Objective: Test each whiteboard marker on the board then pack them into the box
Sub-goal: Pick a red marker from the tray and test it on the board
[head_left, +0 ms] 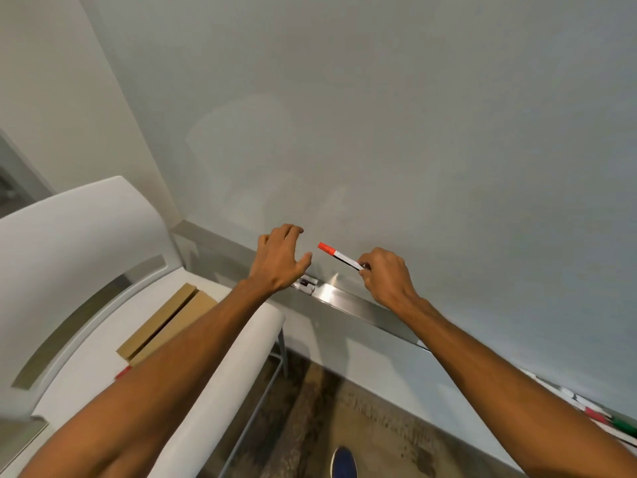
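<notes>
The person stands facing the whiteboard (379,115). At the middle of the frame the right hand (386,274) pinches the red marker (339,256) by its rear end. The marker is still capped and slants up and left, its cap pointing at the left hand (279,260). That hand is released, fingers spread and loosely curved, holding nothing, just beside the cap but not touching it.

Right under the left hand, a couple of markers (307,285) lie on the metal tray (344,298) along the board's lower edge. More markers (603,415), some red and green, lie at the lower right. In the lower left, the brown cardboard box (165,322) lies on the seat of a white chair (69,253). A blue shoe (343,462) shows at the bottom edge.
</notes>
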`<action>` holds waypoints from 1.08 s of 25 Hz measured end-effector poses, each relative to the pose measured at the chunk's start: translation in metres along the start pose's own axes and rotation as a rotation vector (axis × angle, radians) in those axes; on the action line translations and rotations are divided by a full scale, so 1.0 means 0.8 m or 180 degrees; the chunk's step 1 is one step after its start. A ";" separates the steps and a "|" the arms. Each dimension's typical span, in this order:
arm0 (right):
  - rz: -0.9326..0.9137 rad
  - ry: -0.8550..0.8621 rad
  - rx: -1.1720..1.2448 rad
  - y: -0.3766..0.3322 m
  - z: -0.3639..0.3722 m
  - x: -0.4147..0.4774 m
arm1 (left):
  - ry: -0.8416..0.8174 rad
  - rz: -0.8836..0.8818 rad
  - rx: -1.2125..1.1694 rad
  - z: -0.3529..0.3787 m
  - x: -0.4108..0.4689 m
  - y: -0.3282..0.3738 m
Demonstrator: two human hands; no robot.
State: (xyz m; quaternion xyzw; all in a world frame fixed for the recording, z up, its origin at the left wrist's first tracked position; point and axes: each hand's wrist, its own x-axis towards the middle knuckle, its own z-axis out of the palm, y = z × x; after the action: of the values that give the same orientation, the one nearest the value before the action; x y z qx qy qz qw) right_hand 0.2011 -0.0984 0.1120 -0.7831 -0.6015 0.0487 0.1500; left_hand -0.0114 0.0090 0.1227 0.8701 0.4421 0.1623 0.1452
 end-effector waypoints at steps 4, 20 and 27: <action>-0.0200 -0.0439 -0.0268 0.008 0.069 -0.005 | -0.0296 -0.0158 0.0091 0.044 -0.003 -0.024; -0.0389 -0.0880 -0.0171 0.048 0.189 0.009 | -0.0920 -0.0544 0.0254 0.162 -0.009 -0.058; -0.0544 -0.0943 -0.0312 0.049 0.193 0.011 | -0.0985 -0.0587 0.0311 0.167 -0.002 -0.059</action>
State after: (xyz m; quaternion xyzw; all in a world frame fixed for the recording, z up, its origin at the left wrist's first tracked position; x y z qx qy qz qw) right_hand 0.2002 -0.0715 -0.0449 -0.7198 -0.6830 0.1213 0.0249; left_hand 0.0086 0.0197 -0.0169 0.8465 0.4998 -0.0091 0.1833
